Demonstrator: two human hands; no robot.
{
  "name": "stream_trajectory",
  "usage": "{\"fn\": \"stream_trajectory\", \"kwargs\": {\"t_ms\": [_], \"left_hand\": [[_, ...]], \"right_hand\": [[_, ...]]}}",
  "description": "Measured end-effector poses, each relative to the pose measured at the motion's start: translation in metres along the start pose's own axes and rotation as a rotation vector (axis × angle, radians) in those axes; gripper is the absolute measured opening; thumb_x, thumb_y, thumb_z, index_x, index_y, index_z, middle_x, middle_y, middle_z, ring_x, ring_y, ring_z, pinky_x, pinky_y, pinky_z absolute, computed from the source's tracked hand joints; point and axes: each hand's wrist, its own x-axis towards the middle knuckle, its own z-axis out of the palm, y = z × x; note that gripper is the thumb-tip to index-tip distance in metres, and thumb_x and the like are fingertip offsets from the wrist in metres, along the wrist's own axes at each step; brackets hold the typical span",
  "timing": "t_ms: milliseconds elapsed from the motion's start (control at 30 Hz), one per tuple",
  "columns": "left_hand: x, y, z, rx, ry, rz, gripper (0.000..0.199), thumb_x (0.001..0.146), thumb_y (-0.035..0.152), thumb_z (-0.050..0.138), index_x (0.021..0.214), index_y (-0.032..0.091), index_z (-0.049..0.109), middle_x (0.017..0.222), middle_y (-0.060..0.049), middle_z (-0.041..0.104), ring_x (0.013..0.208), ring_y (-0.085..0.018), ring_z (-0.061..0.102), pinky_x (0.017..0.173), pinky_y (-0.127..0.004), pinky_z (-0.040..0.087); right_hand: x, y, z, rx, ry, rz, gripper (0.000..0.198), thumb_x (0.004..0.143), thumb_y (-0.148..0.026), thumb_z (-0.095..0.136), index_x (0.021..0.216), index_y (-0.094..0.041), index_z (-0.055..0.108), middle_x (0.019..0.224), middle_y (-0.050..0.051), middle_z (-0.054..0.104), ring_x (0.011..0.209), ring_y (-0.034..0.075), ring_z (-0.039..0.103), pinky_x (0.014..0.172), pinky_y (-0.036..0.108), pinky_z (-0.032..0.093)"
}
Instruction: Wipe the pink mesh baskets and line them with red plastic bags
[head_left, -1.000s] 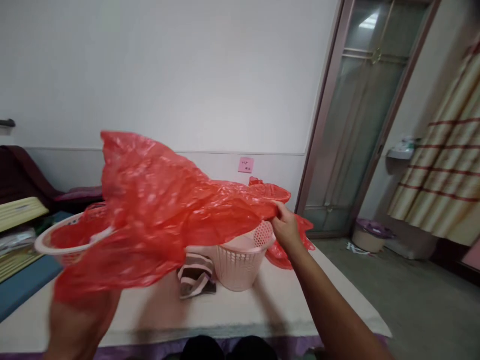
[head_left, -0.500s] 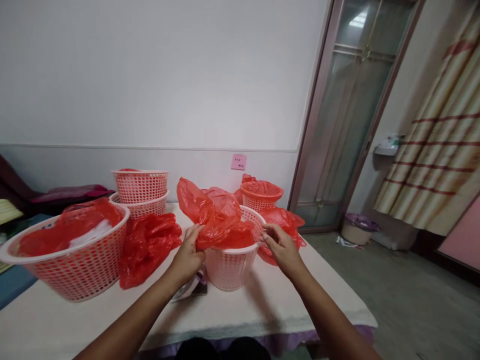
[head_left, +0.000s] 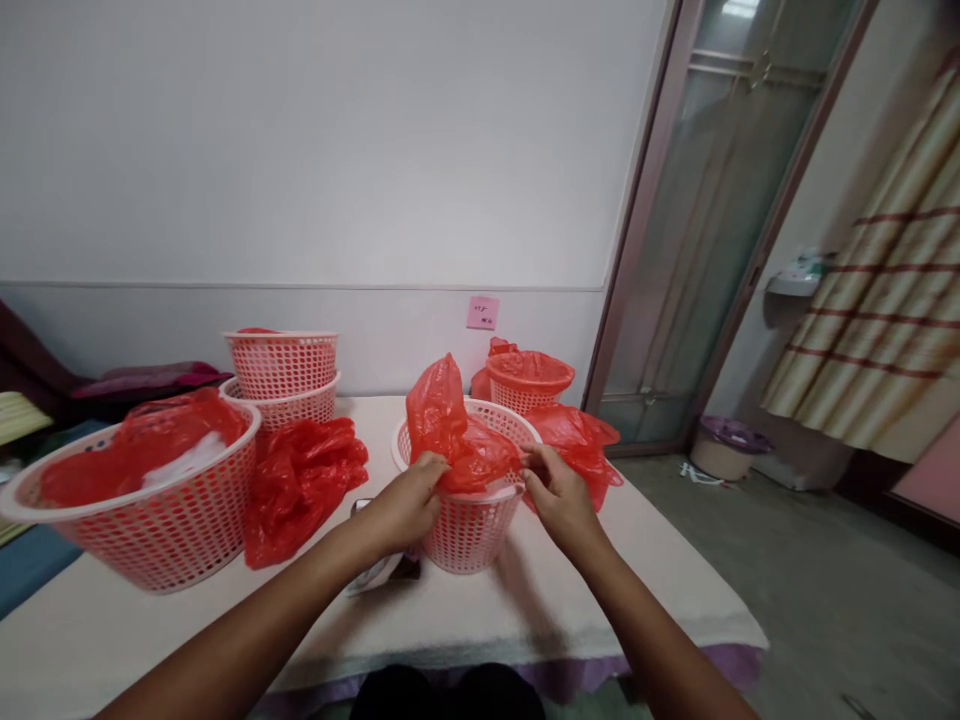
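A pale pink plastic basket (head_left: 469,535) with a perforated wall stands upright in front of me. Bunched inside it and rising above the rim is a thin red plastic bag (head_left: 439,410). My left hand (head_left: 409,505) is closed on the bag at the left front rim. At the right front rim, the fingers of my right hand (head_left: 559,500) are pinched together on the bag's edge. A small dark-and-white object (head_left: 386,572) lies beside the basket, partly hidden under my left forearm.
On the left stand a large basket (head_left: 161,535) with red bags and white material, and two stacked baskets (head_left: 281,368). A crumpled red bag (head_left: 304,490) lies between. Behind right are a bag-lined basket (head_left: 517,398) and another red bag (head_left: 577,440). The white-covered table (head_left: 600,620) meets the wall.
The red bag has gone from hanging over the front and left rim to sitting down inside the basket. My left hand has moved right along the rim; my right hand stays at the right rim.
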Motion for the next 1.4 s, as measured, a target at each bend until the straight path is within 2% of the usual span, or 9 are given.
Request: {"fn": "stream_trajectory", "kwargs": {"t_ms": [200,400,467,600,733,867,1000,1167,1400], "left_hand": [[-0.005,0.004,0.009,-0.012,0.005,-0.002,0.041,0.067,-0.003,0.041,0.099,0.015,0.060,0.103,-0.008,0.057,0.101,-0.020,0.054,0.095,-0.036,0.044],[-0.018,0.003,0.008,-0.065,0.118,-0.042,0.050,0.073,0.000,0.043,0.119,0.015,0.054,0.124,-0.012,0.050,0.120,-0.022,0.047,0.104,-0.040,0.038],[-0.024,0.003,0.006,-0.088,0.152,-0.055,0.048,0.075,0.003,0.044,0.120,0.017,0.054,0.124,-0.011,0.050,0.120,-0.022,0.047,0.104,-0.040,0.038],[-0.038,0.006,0.008,-0.132,0.183,-0.086,0.041,0.079,0.008,0.045,0.118,0.018,0.056,0.114,-0.008,0.052,0.108,-0.019,0.053,0.096,-0.037,0.044],[-0.047,0.016,0.016,-0.283,0.178,-0.162,0.033,0.084,0.017,0.048,0.115,0.019,0.056,0.102,-0.006,0.051,0.088,-0.017,0.056,0.075,-0.030,0.052],[-0.046,0.022,0.024,-0.334,0.163,-0.180,0.030,0.085,0.020,0.052,0.113,0.019,0.059,0.097,-0.005,0.051,0.084,-0.016,0.055,0.071,-0.027,0.049],[-0.045,0.013,0.033,-0.466,0.185,-0.244,0.034,0.081,0.020,0.056,0.114,0.020,0.060,0.097,-0.004,0.051,0.084,-0.015,0.055,0.072,-0.027,0.047],[-0.056,0.000,0.050,-0.577,0.168,-0.388,0.034,0.078,0.023,0.053,0.110,0.015,0.057,0.086,-0.003,0.058,0.073,-0.014,0.060,0.069,-0.030,0.048],[-0.067,-0.010,0.053,-0.680,0.078,-0.620,0.034,0.073,0.036,0.059,0.099,0.015,0.057,0.078,-0.001,0.060,0.053,-0.012,0.062,0.043,-0.021,0.041]], "right_hand": [[0.000,-0.011,0.006,-0.304,-0.114,-0.246,0.048,0.080,-0.011,0.042,0.127,-0.020,0.050,0.121,0.011,0.056,0.112,0.024,0.054,0.091,0.040,0.045],[0.008,-0.007,0.009,-0.354,-0.176,-0.179,0.015,0.079,-0.013,0.044,0.075,-0.021,0.055,0.077,0.002,0.060,0.072,0.018,0.057,0.064,0.028,0.042],[0.011,-0.004,0.004,-0.343,-0.131,-0.147,0.016,0.080,-0.014,0.044,0.083,-0.021,0.058,0.076,0.002,0.061,0.069,0.017,0.057,0.063,0.027,0.041],[0.012,-0.007,0.000,-0.318,-0.179,-0.081,0.044,0.084,-0.022,0.046,0.128,-0.024,0.051,0.071,-0.002,0.062,0.063,0.017,0.059,0.060,0.026,0.040],[0.016,-0.016,0.008,-0.260,-0.284,-0.082,0.054,0.082,-0.023,0.049,0.135,-0.028,0.047,0.068,-0.003,0.063,0.062,0.017,0.060,0.060,0.026,0.041],[0.028,-0.021,0.011,-0.163,-0.230,-0.095,0.060,0.066,-0.011,0.052,0.124,-0.027,0.057,0.089,0.000,0.070,0.071,0.018,0.063,0.065,0.027,0.045],[0.042,-0.016,0.002,-0.186,-0.183,-0.083,0.031,0.061,-0.008,0.047,0.080,-0.024,0.065,0.064,-0.002,0.065,0.062,0.017,0.060,0.060,0.026,0.041],[0.042,0.013,-0.013,-0.229,0.080,-0.014,0.019,0.069,-0.016,0.045,0.080,-0.022,0.060,0.075,0.004,0.064,0.075,0.022,0.058,0.072,0.034,0.041],[0.016,0.045,-0.012,-0.062,0.174,0.143,0.020,0.059,-0.021,0.047,0.073,-0.023,0.062,0.085,0.005,0.063,0.087,0.025,0.056,0.084,0.041,0.043]]}}
